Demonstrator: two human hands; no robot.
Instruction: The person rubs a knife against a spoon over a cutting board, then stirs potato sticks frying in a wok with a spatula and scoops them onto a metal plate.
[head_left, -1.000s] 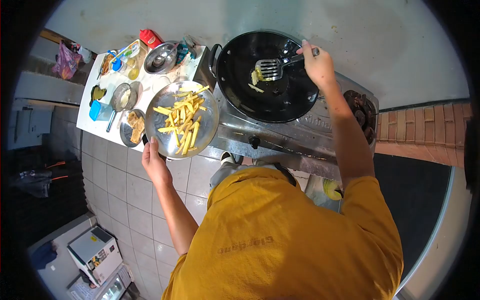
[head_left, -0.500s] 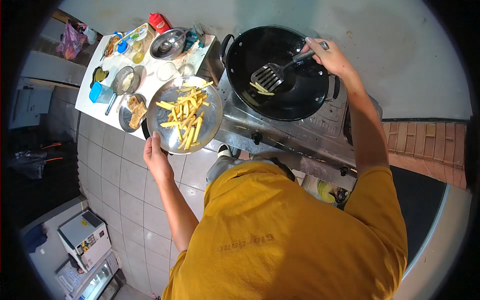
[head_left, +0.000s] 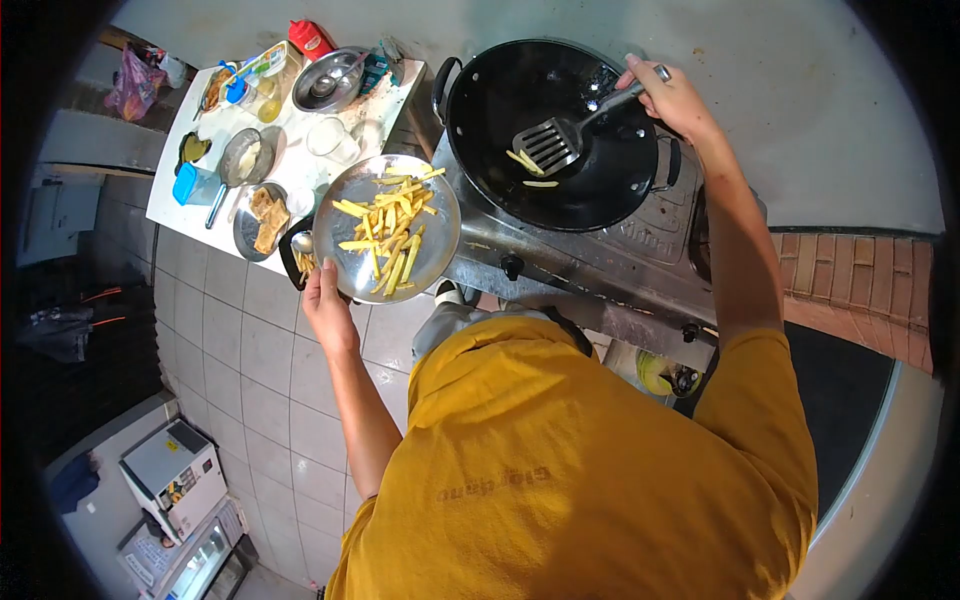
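My left hand (head_left: 331, 312) grips the near-left rim of a round metal plate (head_left: 345, 270), thumb on top. French fries (head_left: 398, 225) are heaped on that plate, which I hold up left of the wok. In my right hand (head_left: 676, 98) is the handle of a slotted spatula (head_left: 549, 146), its blade low inside the black wok (head_left: 600, 195). A few loose fries (head_left: 540, 184) lie in the wok beside and at the edge of the blade. The wok sits on a metal gas stove (head_left: 510, 225).
A white table (head_left: 225, 232) at the left carries a small pan (head_left: 243, 160), a plate with browned food (head_left: 268, 220), a steel bowl (head_left: 328, 80), a red squeeze bottle (head_left: 310, 38) and a blue-lidded container (head_left: 190, 184). Stove knobs (head_left: 512, 266) face me.
The plate of fries has shifted right, toward the wok, in my left hand. The spatula blade has moved slightly right, and one fry now lies apart from it. The wok appears a little higher in view.
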